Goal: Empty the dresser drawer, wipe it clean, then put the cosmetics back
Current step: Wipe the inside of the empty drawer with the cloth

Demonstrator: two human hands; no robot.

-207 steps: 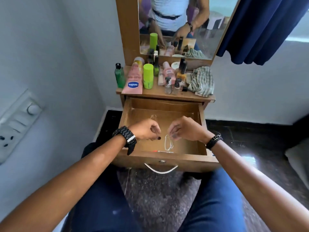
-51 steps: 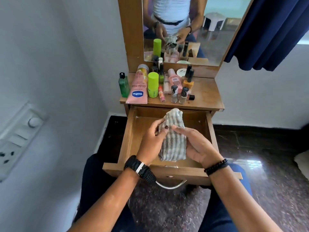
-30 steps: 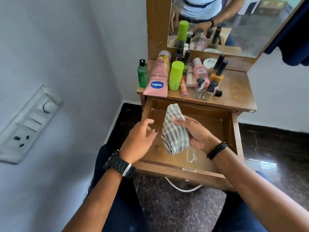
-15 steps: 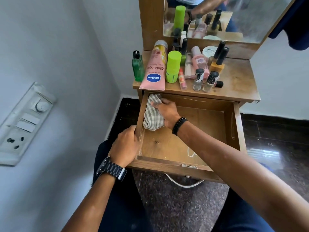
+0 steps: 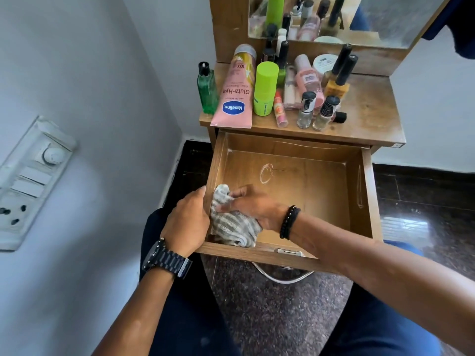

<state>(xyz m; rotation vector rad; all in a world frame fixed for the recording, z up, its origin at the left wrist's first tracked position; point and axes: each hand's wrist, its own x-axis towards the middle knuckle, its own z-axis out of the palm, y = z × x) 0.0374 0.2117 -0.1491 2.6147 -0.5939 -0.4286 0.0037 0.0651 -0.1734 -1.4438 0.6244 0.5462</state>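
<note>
The wooden drawer [image 5: 359,191] stands pulled out with nothing in it but a white ring mark on its floor. My right hand [image 5: 254,206] presses a striped grey-and-white cloth [image 5: 232,226] into the drawer's near left corner. My left hand [image 5: 187,222] grips the drawer's left wall. On the dresser top [image 5: 370,119] stand the cosmetics: a pink Vaseline tube [image 5: 235,95], a green bottle [image 5: 207,89], a lime-green can [image 5: 264,89], a pink bottle [image 5: 307,78] and several small nail polish bottles [image 5: 305,109].
A mirror [image 5: 359,19] rises behind the cosmetics. A white wall with a switch panel [image 5: 28,181] is close on the left. My knees in dark trousers flank the drawer's metal handle [image 5: 280,277]. Dark polished floor lies to the right.
My right hand has dragged the cloth from the drawer's far left corner to its near left corner. My left hand still holds the left wall.
</note>
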